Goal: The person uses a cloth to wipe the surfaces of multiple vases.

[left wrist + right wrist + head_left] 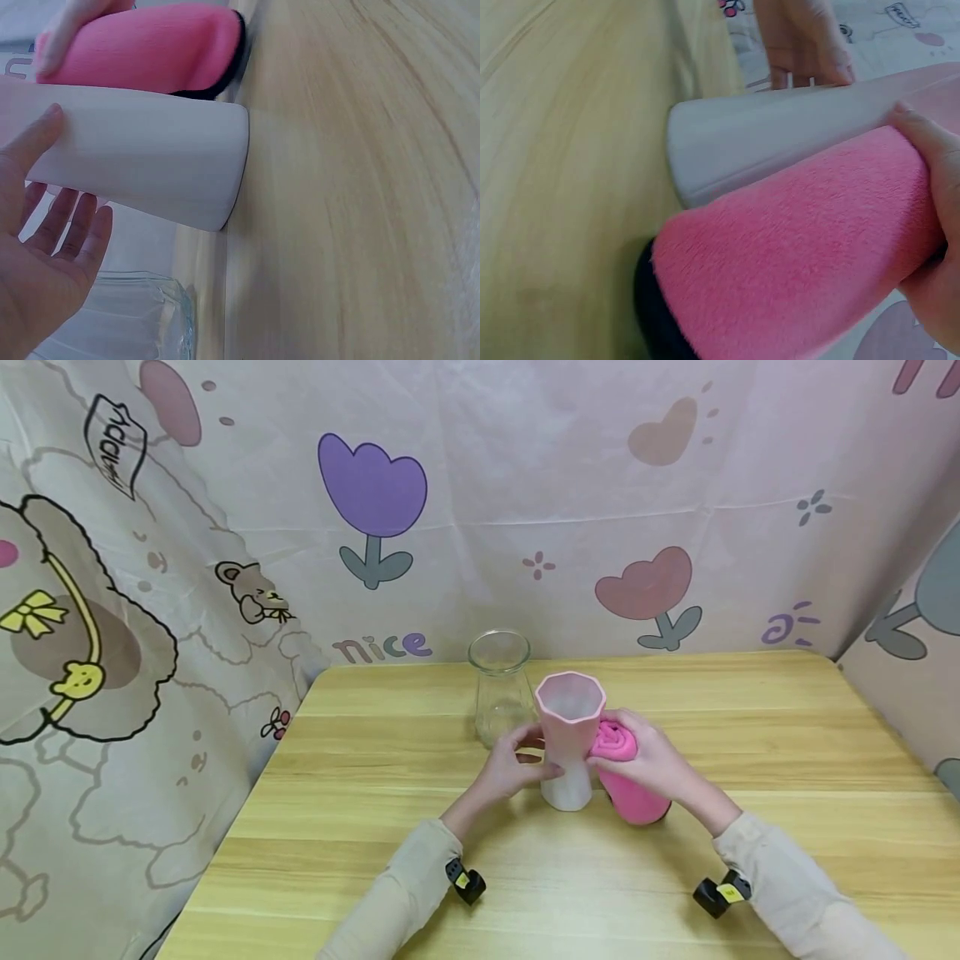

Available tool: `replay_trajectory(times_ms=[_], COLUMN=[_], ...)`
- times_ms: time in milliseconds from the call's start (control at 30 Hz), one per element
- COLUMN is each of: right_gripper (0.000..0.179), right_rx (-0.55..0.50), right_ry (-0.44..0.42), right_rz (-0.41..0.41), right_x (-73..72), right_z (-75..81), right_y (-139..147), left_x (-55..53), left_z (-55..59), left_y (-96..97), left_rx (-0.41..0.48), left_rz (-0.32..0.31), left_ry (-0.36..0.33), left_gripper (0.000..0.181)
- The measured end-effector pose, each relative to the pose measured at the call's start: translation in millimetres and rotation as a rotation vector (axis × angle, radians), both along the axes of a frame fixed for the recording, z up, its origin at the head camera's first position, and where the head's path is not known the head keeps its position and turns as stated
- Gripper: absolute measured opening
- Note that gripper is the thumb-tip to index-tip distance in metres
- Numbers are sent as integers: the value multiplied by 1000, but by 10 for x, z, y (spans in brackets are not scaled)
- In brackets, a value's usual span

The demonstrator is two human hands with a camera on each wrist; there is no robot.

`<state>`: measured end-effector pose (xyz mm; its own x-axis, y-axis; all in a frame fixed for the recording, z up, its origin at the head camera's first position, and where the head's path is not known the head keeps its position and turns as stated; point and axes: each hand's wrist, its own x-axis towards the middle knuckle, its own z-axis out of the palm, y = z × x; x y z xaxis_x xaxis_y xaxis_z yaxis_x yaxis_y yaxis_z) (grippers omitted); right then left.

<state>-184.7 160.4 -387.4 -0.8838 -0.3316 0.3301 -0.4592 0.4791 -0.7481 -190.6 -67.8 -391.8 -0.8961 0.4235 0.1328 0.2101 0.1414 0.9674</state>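
A faceted vase, pink at the rim and white below, stands on the table in the head view. My left hand holds it loosely from the left, the thumb lying across its front and the fingers at its side. On the other side my right hand grips a rolled pink towel near its spiralled top; the right thumb reaches the vase. The towel leans against or very close to the vase, its lower end dark. Behind the left fingers stands a clear glass vase.
A wood-grain table lies under everything. Printed cloth hangs along its back and sides, close behind the glass vase. Small black cameras are strapped to both wrists.
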Motion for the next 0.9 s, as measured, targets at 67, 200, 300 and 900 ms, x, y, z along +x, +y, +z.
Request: replay_trajectory(times_ms=[67,200,300,900], right_gripper=[59,62,62,55], right_rx=[33,66,94,300], right_ry=[-18,-54,-77,-72], right_rz=[21,69,102,149], right_x=[-10,-35,-54,-51], right_z=[-33,-69,-88,-337], right_y=[6,10,10,5], left_x=[0,2,3,-3], left_z=[2,6,7,14], left_y=[2,3,2,-14], left_rx=[3,2,-2,-51], left_rz=[-2,-3,0,4], left_ry=[2,-1,-1,11], left_gripper=[53,54,54,54])
